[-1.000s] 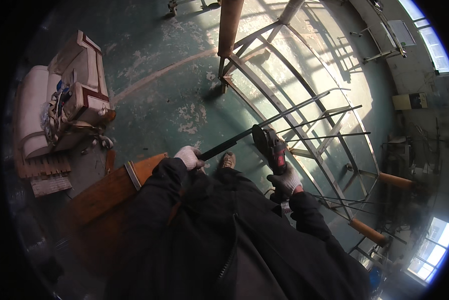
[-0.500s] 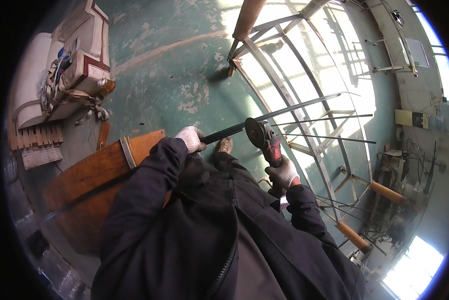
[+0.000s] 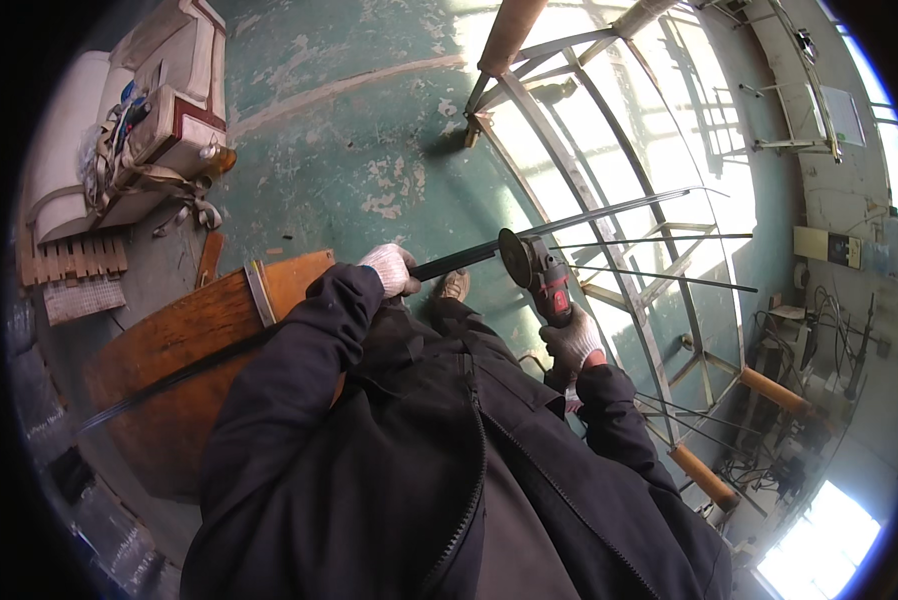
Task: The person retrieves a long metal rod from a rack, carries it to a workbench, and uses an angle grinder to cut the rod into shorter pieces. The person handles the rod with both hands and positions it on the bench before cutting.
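Observation:
My left hand (image 3: 393, 270), in a white knit glove, is closed around long, thin dark metal bars (image 3: 456, 263). They run from over the wooden tabletop on the left, past my body, to the metal frame on the right. My right hand (image 3: 575, 342), also gloved, grips a red and black angle grinder (image 3: 551, 292) by its body. Its dark round disc (image 3: 516, 260) stands upright across the bars in this view. Whether disc and bars touch, or whether the disc spins, I cannot tell.
A welded metal frame (image 3: 554, 140) with round orange-brown legs (image 3: 704, 476) lies ahead and right, thin rods across it. The brown wooden tabletop (image 3: 159, 430) is at my left. A pale sofa (image 3: 64, 150) with straps stands far left. Cables and equipment (image 3: 819, 360) lie along the right wall.
The whole view has shifted slightly. Both hands keep their grips, and the grinder stays near the same place on the bars.

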`<state>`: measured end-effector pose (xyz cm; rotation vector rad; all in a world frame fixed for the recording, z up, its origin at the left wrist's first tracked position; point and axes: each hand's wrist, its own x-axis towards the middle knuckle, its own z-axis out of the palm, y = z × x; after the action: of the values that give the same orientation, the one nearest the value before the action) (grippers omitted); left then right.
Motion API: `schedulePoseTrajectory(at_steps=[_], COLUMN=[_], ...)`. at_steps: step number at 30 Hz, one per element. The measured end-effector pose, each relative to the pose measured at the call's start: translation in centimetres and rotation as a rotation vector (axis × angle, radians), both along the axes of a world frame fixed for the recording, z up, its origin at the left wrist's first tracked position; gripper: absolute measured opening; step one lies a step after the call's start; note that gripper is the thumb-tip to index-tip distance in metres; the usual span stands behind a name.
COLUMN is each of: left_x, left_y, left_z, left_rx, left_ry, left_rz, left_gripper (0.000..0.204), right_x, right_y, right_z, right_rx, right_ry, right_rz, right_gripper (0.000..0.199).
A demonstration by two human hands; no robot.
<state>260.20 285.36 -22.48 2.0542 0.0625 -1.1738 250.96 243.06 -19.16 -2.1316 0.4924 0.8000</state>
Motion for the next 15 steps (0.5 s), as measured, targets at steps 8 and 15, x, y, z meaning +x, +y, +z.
schedulePoseTrajectory(at_steps=[8,15], left_x=[0.1,-0.1], left_y=[0.0,0.2], left_z=[-0.1,-1.1], left_rx=[-0.010,-0.011], left_ry=[0.055,0.065], left_rz=[0.046,0.063], left_gripper=[0.050,0.052], right_x=[0.3,1.0], right_y=[0.4,0.9], right_z=[0.5,1.7], right_rx=[-0.026,-0.100], right_ry=[0.006,0.075], right_rz=[0.018,0.036], right_gripper=[0.047,0.057])
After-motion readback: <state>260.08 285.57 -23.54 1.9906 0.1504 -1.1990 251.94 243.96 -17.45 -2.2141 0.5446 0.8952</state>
